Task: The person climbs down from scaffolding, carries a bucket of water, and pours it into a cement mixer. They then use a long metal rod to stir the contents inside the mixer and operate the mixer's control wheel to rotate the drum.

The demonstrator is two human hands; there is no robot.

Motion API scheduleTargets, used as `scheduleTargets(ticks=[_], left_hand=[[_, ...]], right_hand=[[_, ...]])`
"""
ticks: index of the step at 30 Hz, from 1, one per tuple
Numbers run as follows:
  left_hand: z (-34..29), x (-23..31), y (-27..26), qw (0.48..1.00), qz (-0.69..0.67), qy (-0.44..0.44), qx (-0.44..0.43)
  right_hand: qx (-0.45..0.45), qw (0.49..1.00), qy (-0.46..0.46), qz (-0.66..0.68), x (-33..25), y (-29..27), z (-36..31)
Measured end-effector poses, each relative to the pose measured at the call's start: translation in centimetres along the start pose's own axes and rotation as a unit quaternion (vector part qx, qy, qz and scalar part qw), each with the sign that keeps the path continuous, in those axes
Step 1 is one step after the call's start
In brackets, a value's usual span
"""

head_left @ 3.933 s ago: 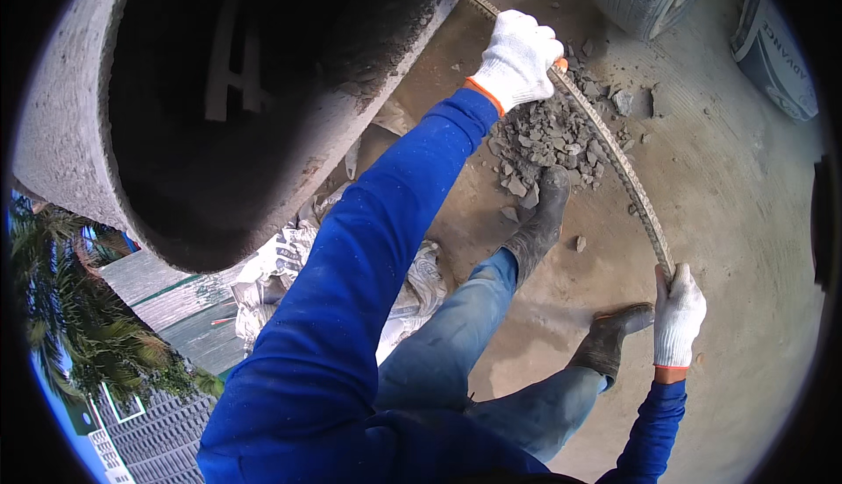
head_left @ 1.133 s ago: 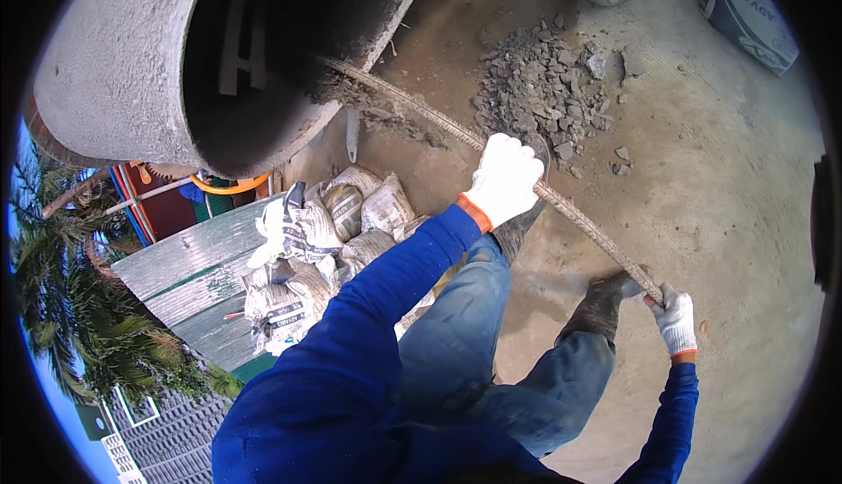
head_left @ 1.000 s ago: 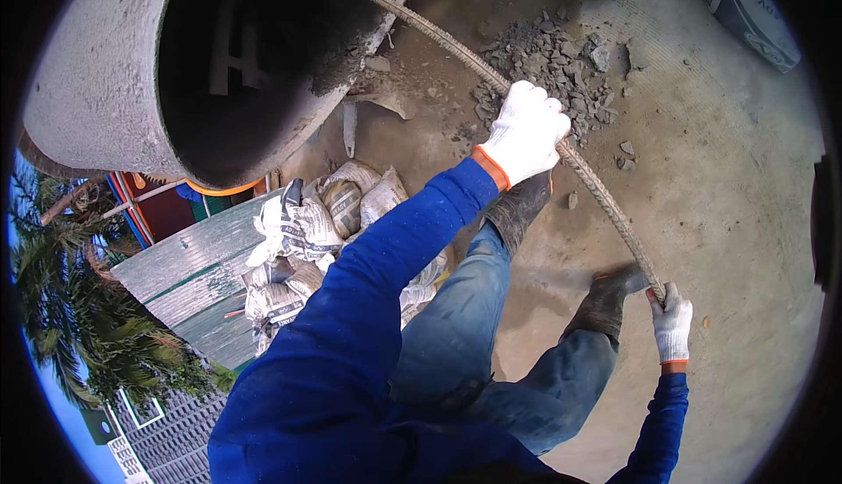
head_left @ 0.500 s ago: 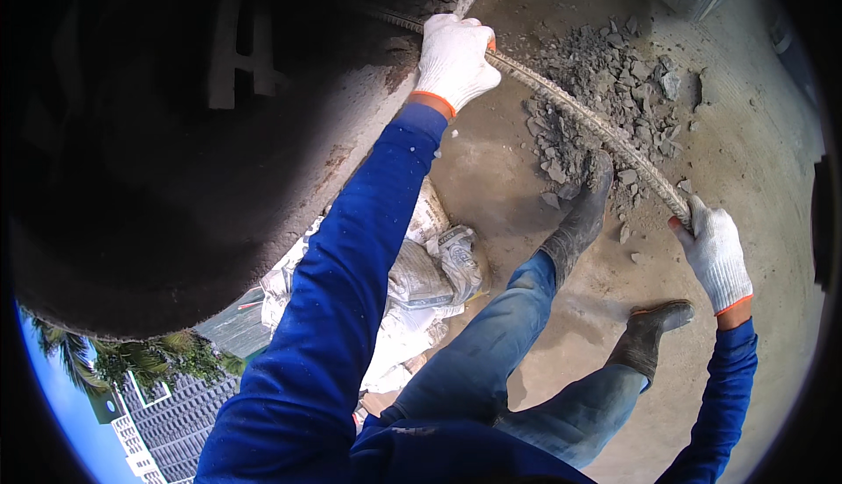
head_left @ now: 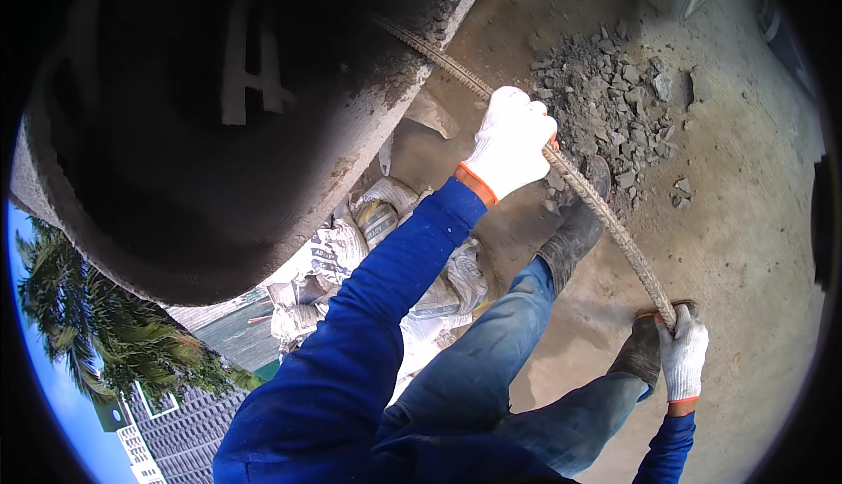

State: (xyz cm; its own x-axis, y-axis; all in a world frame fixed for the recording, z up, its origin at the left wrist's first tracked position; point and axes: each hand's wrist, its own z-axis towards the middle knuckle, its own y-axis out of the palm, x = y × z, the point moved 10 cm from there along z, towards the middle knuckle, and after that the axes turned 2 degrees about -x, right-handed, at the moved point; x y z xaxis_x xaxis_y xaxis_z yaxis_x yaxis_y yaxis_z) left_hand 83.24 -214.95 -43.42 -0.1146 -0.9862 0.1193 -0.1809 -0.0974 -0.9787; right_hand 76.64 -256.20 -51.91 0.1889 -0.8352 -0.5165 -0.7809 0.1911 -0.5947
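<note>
Mixer drum (head_left: 175, 247), grey, crusted, fills upper left; dark mouth faces camera. Concrete floor (head_left: 745, 247) dusty, below. Crumpled empty sacks (head_left: 368, 238) piled under drum rim. Rubble heap (head_left: 614, 107), grey lumps, on floor near upper right. Ribbed steel bar (head_left: 605, 221) runs diagonally from inside drum mouth down toward lower right. Left hand (head_left: 510, 142), white glove, grip clamped round bar's middle, just outside drum rim. Right hand (head_left: 682, 357), white glove, grip closed on bar's lower end, beside dark boot (head_left: 638, 352).
</note>
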Motion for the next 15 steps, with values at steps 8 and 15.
scheduleTargets(ticks=[8, 15], left_hand=[[2.3, -4.6, -6.7, 0.990, 0.133, -0.034, -0.015], [3.8, -10.8, -8.2, 0.956, 0.260, -0.136, 0.000]], right_hand=[[-0.033, 0.992, -0.042, 0.112, -10.1, 2.2, 4.6], [0.002, 0.967, -0.252, 0.027, -23.6, -5.0, 14.4]])
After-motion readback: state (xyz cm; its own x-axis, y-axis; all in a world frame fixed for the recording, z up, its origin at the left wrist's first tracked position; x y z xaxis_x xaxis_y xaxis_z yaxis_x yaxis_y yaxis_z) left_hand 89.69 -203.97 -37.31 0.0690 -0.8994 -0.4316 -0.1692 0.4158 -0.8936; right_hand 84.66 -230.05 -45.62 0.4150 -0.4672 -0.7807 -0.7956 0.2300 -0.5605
